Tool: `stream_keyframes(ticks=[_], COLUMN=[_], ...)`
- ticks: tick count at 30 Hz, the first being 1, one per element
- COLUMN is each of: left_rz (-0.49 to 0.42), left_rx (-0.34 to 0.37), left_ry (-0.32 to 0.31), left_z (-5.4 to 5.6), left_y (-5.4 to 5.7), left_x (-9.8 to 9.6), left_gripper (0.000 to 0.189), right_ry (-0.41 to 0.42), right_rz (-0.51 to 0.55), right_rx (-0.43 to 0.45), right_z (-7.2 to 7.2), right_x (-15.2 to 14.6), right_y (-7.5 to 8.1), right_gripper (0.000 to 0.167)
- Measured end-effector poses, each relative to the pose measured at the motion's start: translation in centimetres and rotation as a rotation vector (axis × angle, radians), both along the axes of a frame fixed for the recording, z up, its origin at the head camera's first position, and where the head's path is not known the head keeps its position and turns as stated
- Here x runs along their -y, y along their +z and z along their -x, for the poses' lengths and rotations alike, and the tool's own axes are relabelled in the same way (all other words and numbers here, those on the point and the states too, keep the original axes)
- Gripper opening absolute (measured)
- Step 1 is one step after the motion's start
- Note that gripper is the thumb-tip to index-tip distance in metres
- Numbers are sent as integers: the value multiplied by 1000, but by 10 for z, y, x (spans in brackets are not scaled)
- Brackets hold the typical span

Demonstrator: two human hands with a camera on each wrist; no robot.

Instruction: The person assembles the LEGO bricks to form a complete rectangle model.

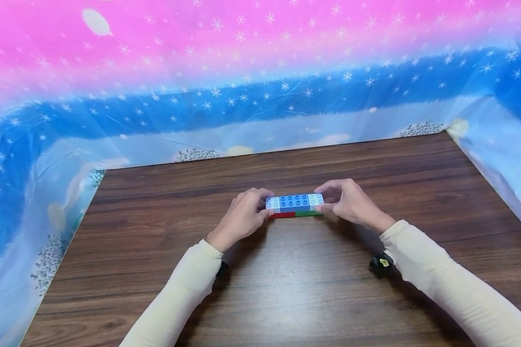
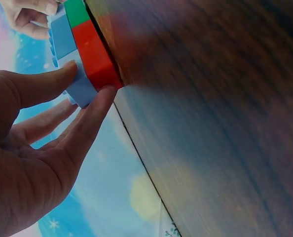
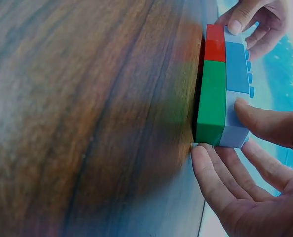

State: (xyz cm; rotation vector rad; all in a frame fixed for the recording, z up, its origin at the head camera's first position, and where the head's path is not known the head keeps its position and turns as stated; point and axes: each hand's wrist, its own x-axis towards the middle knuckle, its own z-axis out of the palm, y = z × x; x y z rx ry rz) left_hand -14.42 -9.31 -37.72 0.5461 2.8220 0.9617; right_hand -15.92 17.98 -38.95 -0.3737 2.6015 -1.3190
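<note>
A low two-layer block of toy building bricks stands on the table between my hands. Its top layer has a blue brick [image 1: 294,203] in the middle, a pale blue brick [image 2: 82,89] at the left end and another pale blue brick [image 3: 235,121] at the right end. Below are a red brick [image 2: 96,57] on the left and a green brick [image 3: 212,101] on the right. My left hand [image 1: 244,212] grips the left end, thumb on the near face. At the right end, my right hand [image 1: 351,202] holds the block likewise, its other fingers around the end and back.
The brown wood-grain table [image 1: 156,250] extends around the block. A pink and blue snowflake-patterned cloth [image 1: 243,96] hangs behind it and along both sides. A dark wrist device [image 1: 381,265] shows under the right sleeve.
</note>
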Motion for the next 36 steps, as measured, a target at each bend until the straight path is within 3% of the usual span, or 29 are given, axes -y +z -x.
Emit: stream_keyframes(ticks=[13, 25, 36], left_rz=[-73, -59, -94], left_rx=[111, 106, 128], left_ry=[67, 29, 90], left_z=[7, 10, 14], left_y=[1, -1, -2], left_x=[3, 3, 4], left_gripper=[35, 41, 39], right_ry=[-77, -123, -137], right_rz=[35, 115, 215], right_rx=[49, 131, 214], right_z=[6, 10, 14], right_x=[1, -3, 0], right_y=[1, -3, -3], right_gripper=[42, 42, 44])
